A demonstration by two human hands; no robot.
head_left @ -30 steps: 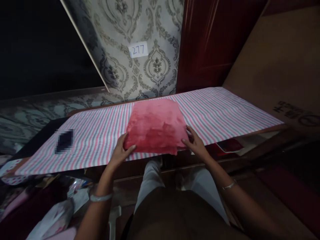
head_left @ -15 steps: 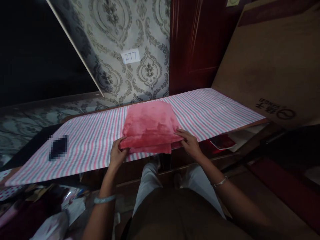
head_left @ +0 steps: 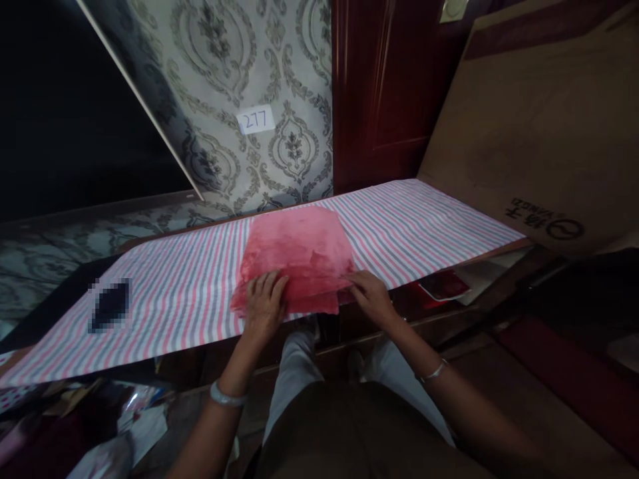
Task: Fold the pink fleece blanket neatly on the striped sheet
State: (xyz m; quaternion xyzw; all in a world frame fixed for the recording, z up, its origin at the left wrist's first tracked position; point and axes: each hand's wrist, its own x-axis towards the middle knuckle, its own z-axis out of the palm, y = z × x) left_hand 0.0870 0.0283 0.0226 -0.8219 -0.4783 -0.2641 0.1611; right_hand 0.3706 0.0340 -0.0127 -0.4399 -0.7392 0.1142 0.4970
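A folded pink velvety cloth (head_left: 304, 246) lies on a striped sheet (head_left: 194, 286), its front part in loose layers that reach the sheet's near edge. My left hand (head_left: 266, 301) rests palm down on the front left of the cloth, fingers laid over the top layer and not gripping. At the front right corner, my right hand (head_left: 370, 296) pinches the edge of the folded layers between thumb and fingers.
A cardboard box (head_left: 529, 133) stands at the right end of the surface. A large dark screen (head_left: 84, 120) is at the left. A pixelated dark item (head_left: 110, 306) lies on the sheet's left side. Bags and papers (head_left: 144, 426) are heaped below left.
My left hand has let go of the cloth's left edge and moved right onto its front top. My right hand stays at the right corner. The view has shifted slightly.
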